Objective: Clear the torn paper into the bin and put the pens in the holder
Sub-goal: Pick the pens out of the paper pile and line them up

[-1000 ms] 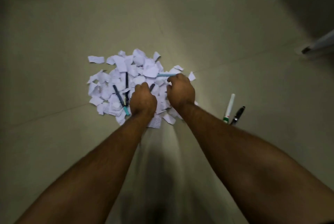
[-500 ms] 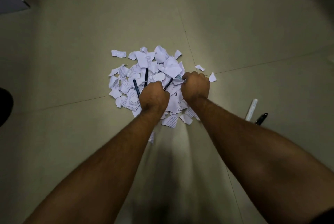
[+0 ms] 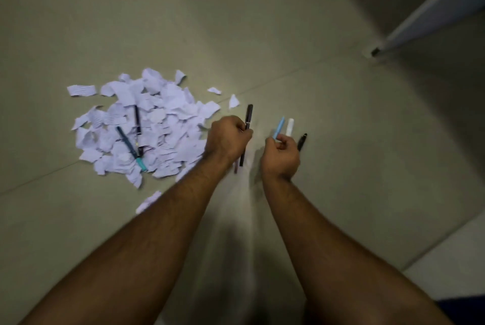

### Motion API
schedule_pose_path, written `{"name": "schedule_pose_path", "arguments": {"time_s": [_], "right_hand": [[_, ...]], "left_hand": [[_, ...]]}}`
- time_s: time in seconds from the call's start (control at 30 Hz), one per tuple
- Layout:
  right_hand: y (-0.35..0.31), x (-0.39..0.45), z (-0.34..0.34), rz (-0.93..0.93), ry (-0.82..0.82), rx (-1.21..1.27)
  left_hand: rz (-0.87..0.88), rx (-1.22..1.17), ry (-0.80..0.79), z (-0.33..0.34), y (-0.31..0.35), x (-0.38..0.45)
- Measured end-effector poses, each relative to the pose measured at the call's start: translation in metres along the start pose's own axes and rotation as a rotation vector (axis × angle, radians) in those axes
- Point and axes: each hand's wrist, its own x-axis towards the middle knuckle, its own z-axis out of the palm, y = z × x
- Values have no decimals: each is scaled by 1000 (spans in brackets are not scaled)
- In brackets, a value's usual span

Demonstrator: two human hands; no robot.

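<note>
A heap of torn white paper (image 3: 147, 125) lies on the floor at the left. Two dark pens (image 3: 136, 122) rest on it, one with a teal end (image 3: 130, 147). To the right of the heap, my left hand (image 3: 227, 138) grips a dark pen (image 3: 246, 125) held upright. My right hand (image 3: 280, 154) pinches a light blue pen (image 3: 278, 127). Just beyond that hand a white marker (image 3: 289, 127) and a black pen (image 3: 301, 141) lie on the floor. No bin or holder is in view.
The floor is pale tile (image 3: 262, 35) with grout lines. A white board or door edge (image 3: 430, 9) slants across the top right corner. Loose scraps (image 3: 233, 101) lie just right of the heap, and one scrap (image 3: 148, 201) lies by my left forearm.
Both hands have left the paper heap and moved right, each now holding a pen taken from it. The view has swung to the right.
</note>
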Motion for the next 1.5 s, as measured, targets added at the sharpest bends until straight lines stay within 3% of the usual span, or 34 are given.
{"name": "schedule_pose_path", "arguments": {"time_s": [0.2, 0.43, 0.53, 0.63, 0.83, 1.13, 1.3, 1.5], "right_hand": [[37, 50, -82, 125, 44, -157], [54, 71, -109, 184, -5, -241], [49, 63, -105, 122, 78, -236], [34, 48, -82, 27, 49, -171], [3, 0, -4, -153, -227, -110], [-33, -94, 112, -302, -656, -243], [-32, -121, 156, -402, -728, -442], [-33, -130, 181, -606, -817, -718]], "left_hand": [[110, 88, -272, 92, 47, -25], [133, 218, -277, 140, 64, -38], [124, 182, -205, 138, 58, -39], [82, 94, -105, 120, 40, -34], [-159, -97, 259, 47, -13, -19], [-461, -208, 569, -74, -106, -8], [-579, -173, 643, -98, -145, -8], [-711, -179, 587, -112, -159, 4]]}}
